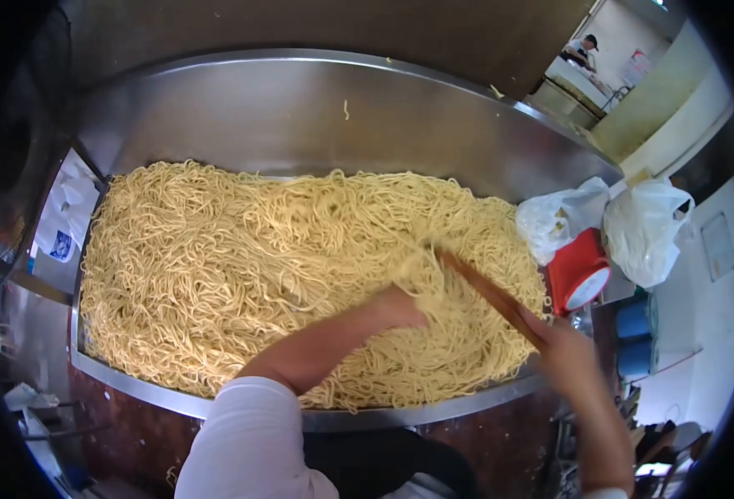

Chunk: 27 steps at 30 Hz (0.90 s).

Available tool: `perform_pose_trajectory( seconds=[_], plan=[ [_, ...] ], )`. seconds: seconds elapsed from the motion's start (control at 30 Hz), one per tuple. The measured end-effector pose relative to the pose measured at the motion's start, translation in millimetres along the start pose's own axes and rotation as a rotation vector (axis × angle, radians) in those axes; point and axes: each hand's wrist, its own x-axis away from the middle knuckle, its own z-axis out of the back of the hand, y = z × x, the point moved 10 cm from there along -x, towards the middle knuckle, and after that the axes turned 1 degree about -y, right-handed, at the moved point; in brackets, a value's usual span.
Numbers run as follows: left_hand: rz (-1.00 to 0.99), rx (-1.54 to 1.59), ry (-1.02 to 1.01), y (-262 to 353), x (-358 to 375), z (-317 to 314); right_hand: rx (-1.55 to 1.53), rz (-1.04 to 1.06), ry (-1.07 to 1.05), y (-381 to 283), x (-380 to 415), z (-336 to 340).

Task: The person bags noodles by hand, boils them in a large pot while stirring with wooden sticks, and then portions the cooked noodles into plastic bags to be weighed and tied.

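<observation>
A thick layer of yellow noodles (209, 258) covers a wide metal tray (142, 388). My right hand (560, 349) is closed around one end of a long brown wooden stick (496, 295). The stick's far end reaches up and left into the noodles, where some strands look lifted and blurred. My left hand (402, 308) is down at the noodles, left of the stick. Motion smears it and its fingers are hidden, so I cannot make out whether it grips any strands.
A red scale (575, 266) with a round white dial stands beside the tray's right end, near white plastic bags (646, 229). A metal backboard (284, 112) rises behind the noodles. Blue containers (636, 337) sit at right. Another person (581, 51) works far off.
</observation>
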Motion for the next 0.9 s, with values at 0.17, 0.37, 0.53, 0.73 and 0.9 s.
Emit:
perform_pose_trajectory(
  seconds=[0.17, 0.37, 0.53, 0.73, 0.9],
  plan=[
    [0.471, -0.328, -0.251, -169, 49, 113, -0.27, 0.05, -0.066, -26, -50, -64],
    [0.348, -0.299, -0.09, -123, -43, 231, -0.516, 0.085, -0.16, 58, 93, 4],
    [0.199, -0.209, 0.098, -43, -139, 86, -0.355, -0.28, -0.126, 93, 142, 58],
    [-0.071, 0.007, -0.476, 66, -86, -23, -0.044, -0.272, -0.025, 108, -28, -36],
    [0.103, -0.025, 0.464, -129, -60, 112, -0.12, -0.26, -0.024, 126, -4, -53]
  ],
)
